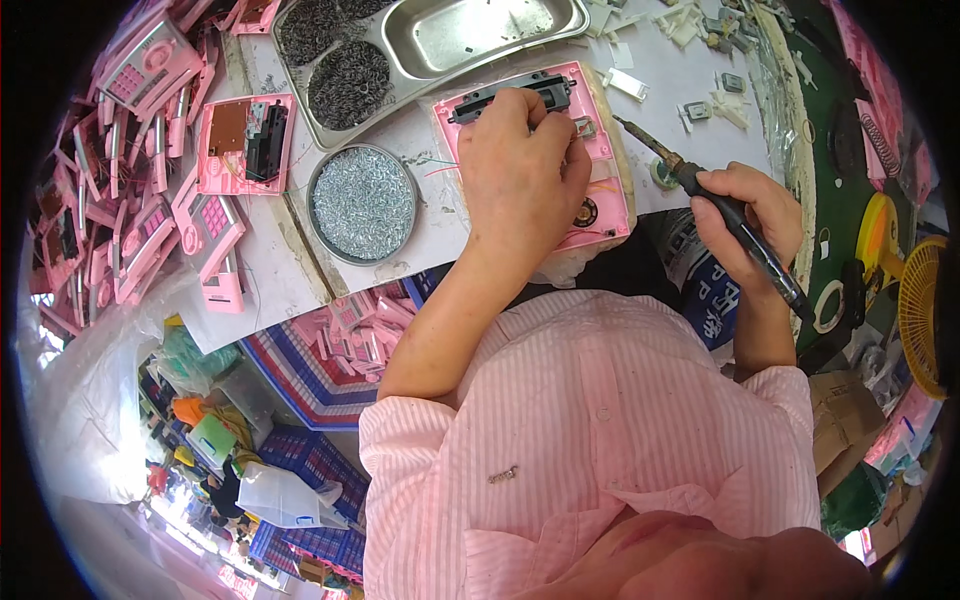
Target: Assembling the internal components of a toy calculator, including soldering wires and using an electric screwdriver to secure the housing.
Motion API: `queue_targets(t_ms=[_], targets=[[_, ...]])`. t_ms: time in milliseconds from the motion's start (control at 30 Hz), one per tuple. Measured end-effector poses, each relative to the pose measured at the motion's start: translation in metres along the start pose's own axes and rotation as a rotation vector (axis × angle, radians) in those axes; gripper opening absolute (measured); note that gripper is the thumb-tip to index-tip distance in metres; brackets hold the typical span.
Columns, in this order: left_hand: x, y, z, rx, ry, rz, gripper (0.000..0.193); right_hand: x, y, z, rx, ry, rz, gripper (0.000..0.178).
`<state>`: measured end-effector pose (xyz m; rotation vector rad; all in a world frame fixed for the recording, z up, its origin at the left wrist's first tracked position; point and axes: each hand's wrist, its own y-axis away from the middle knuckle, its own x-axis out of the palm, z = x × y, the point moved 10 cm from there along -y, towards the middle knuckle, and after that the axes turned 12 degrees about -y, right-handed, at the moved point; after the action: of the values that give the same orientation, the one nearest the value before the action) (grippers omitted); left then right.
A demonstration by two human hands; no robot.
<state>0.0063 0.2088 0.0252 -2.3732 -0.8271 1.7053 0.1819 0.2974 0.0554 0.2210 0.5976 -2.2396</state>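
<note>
My left hand (525, 165) is over a pink plastic housing (610, 205), its fingers bent down onto the long black part (550, 90) at the far side. Their tips are partly hidden, so what they pinch cannot be made out. A round black speaker (587, 212) sits in the housing near its right side. Thin red and green wires (440, 170) stick out left of the hand. My right hand (750, 215) is closed around the dark handle of a soldering iron (745, 225). The iron's tip points up and left, near the housing's right edge, apart from it.
Left of the housing are a round dish of silver screws (362, 205) and a metal tray (480, 70) with dark springs or screws. Another pink housing (245, 145) and heaped pink shells (150, 240) lie farther left. White plastic pieces (625, 85) lie far right; a yellow fan (925, 315) stands at the right.
</note>
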Motion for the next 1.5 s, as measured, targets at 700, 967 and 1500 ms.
queue_targets(t_ms=[700, 967, 1500], targets=[[0.006, 0.003, 0.002, -0.053, 0.054, 0.074, 0.013, -0.008, 0.0, -0.004, 0.006, 0.008, -0.031, 0.022], [0.006, 0.003, 0.002, -0.055, 0.045, 0.08, 0.013, -0.008, -0.001, -0.003, -0.012, 0.017, -0.027, 0.023], [0.007, 0.004, 0.003, -0.058, 0.054, 0.101, 0.015, -0.007, -0.002, -0.003, 0.007, 0.005, -0.022, 0.022]])
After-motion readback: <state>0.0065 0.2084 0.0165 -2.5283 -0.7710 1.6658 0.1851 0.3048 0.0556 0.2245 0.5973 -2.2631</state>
